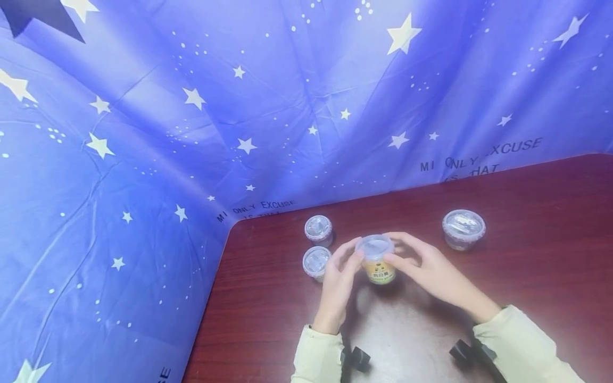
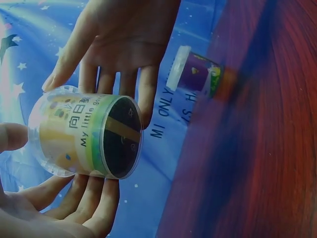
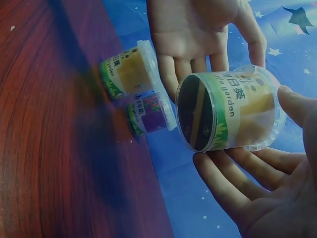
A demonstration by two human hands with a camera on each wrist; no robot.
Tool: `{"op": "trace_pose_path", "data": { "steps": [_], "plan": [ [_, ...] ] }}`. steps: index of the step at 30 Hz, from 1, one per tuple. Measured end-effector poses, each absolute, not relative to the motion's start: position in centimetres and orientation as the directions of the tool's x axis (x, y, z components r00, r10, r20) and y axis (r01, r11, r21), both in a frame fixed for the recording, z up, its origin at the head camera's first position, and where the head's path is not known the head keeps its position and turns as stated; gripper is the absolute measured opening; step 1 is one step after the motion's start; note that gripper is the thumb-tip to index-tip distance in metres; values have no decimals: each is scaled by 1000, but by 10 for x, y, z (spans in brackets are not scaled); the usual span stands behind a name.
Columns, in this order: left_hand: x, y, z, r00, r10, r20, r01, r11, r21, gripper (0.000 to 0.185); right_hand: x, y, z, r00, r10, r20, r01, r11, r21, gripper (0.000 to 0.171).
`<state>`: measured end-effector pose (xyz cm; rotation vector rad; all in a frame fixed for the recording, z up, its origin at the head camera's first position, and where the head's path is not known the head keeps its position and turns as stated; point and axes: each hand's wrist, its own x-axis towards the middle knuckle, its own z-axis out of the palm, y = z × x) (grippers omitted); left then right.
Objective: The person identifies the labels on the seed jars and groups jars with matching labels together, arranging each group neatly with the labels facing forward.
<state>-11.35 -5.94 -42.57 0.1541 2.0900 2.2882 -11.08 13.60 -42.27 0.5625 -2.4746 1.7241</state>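
The yellow tub point(image 1: 377, 260) sits lifted between both hands above the middle of the dark red table point(image 1: 551, 298), its clear lid up and its dark base clear of the wood in both wrist views; the left hand point(image 1: 337, 282) holds it from nine o'clock with thumb and fingertips curled on the rim, and the right hand point(image 1: 426, 268) grasps it from three o'clock the same way. Two small tubs stand close at its nine and ten o'clock, the nearer tub point(image 1: 316, 262) just beside the left fingers and the farther tub point(image 1: 318, 230) behind it; a larger tub point(image 1: 463, 229) stands well apart at two o'clock. Toward six o'clock the wood lies open between the pale sleeves point(image 1: 522, 346); the table's left edge runs near the small tubs; a blue starry cloth point(image 1: 143, 159) hangs behind and to the left.
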Motion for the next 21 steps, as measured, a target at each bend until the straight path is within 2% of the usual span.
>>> {"op": "trace_pose_path", "data": {
  "steps": [10,21],
  "plan": [
    [-118,-64,-436,-997,68,23,20,-44,999,41,-120,131,-434,-923,-304,234,-326,297,-898,53],
    [-126,-65,-453,-997,71,-9,-11,-20,1000,46,-133,128,-452,-900,-359,246,-364,309,-879,57]
  ]
}}
